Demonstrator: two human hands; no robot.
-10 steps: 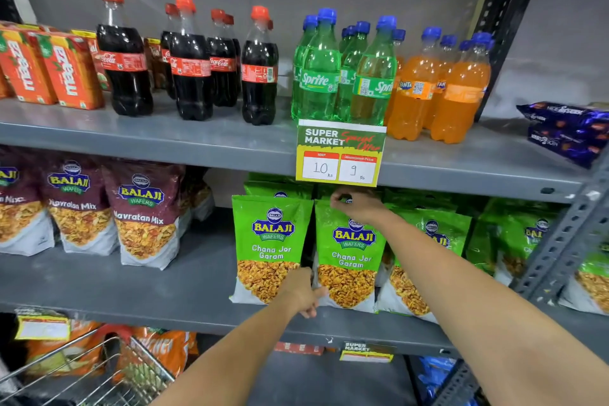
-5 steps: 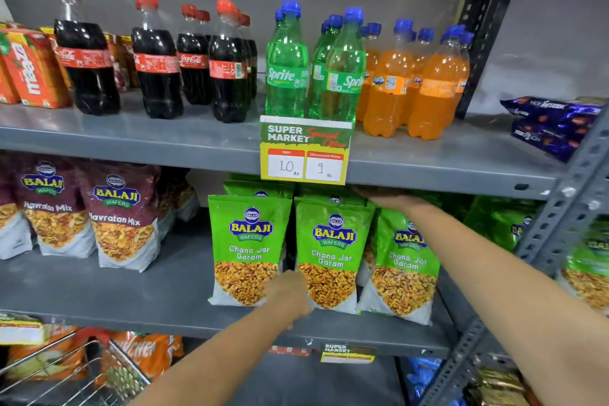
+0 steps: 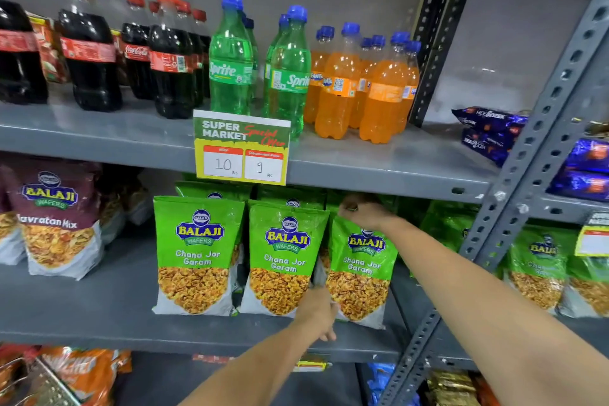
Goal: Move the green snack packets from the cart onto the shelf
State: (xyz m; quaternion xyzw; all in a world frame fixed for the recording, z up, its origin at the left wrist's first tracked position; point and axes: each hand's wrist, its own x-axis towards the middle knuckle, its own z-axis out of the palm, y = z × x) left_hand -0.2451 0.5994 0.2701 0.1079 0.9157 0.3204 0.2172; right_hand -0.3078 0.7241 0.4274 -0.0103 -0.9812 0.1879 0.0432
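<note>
Three green snack packets (image 3: 286, 257) stand on the shelf (image 3: 99, 306) below the price sign (image 3: 242, 147); right hand (image 3: 362, 211) pinches the third's top, left hand (image 3: 318, 310) steadies its base; cart contents unseen.

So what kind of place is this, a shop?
Most likely a small supermarket aisle: grey metal shelving stocked with soft drink bottles, rows of green snack packets, and a "Super Market Special Offer" price tag.
</note>
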